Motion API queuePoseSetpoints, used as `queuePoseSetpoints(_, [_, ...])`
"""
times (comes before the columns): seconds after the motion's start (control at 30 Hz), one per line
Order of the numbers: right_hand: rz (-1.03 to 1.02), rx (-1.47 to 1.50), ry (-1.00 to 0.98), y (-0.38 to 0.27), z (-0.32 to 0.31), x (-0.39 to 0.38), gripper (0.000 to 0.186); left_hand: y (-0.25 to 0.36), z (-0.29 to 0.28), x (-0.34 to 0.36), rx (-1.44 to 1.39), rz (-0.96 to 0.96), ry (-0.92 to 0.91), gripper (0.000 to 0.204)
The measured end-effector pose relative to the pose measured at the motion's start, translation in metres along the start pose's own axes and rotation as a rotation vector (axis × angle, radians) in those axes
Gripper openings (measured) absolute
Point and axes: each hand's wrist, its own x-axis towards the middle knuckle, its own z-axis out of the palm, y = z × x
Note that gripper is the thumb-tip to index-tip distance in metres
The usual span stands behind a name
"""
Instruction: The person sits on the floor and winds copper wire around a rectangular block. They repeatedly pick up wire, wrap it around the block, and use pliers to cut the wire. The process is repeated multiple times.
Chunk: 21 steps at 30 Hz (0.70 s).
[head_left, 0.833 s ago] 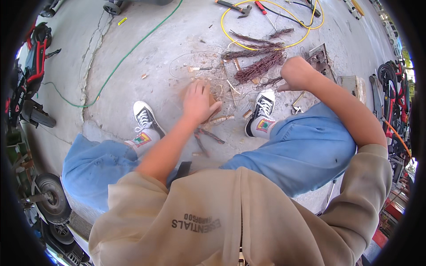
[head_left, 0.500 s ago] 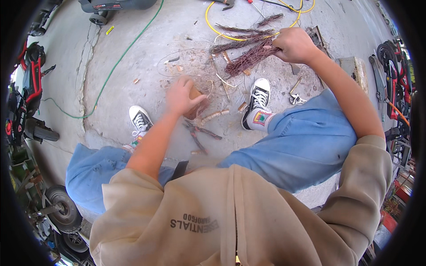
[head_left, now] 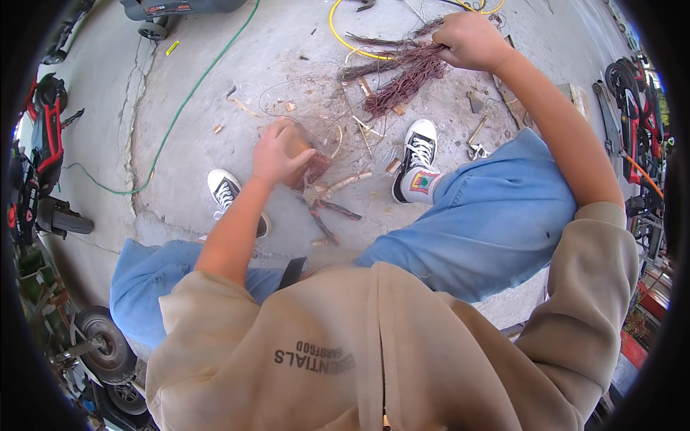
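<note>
Up and right of my shoes, my right hand (head_left: 467,44) is closed on the upper end of tangled thin maroon wire (head_left: 402,90), which lies in bundles on the concrete. My left hand (head_left: 277,154) rests with curled fingers on a blurred brown object (head_left: 316,165), too smeared to identify; the fingers are partly round it. Just below it lie pliers with black and red handles (head_left: 334,214), among wood scraps (head_left: 341,183) and loose thin wire. My shoes (head_left: 420,147) stand on either side of this debris.
A yellow hose (head_left: 339,39) loops beyond the wire, and a green cord (head_left: 198,86) crosses the left floor. A dark wheeled machine (head_left: 180,8) is at the top. Red-and-black scooters (head_left: 50,129) line both edges, with a loose wheel (head_left: 100,345) lower left.
My right hand has moved up and away from me, onto the maroon wire and gripping it. My left hand has shifted left and slightly up, still at the brown object.
</note>
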Motion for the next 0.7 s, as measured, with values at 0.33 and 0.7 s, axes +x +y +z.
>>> queuePoseSetpoints(0.33, [0.552, 0.695, -0.175, -0.094, -0.004, 0.076, 0.043, -0.037, -0.049, -0.095, -0.091, -0.235, -0.167, 0.075])
queuePoseSetpoints(0.7, [0.444, 1.225, -0.217, -0.178, -0.029, 0.135, 0.039, -0.023, -0.072, -0.106, 0.032, -0.289, -0.365, 0.048])
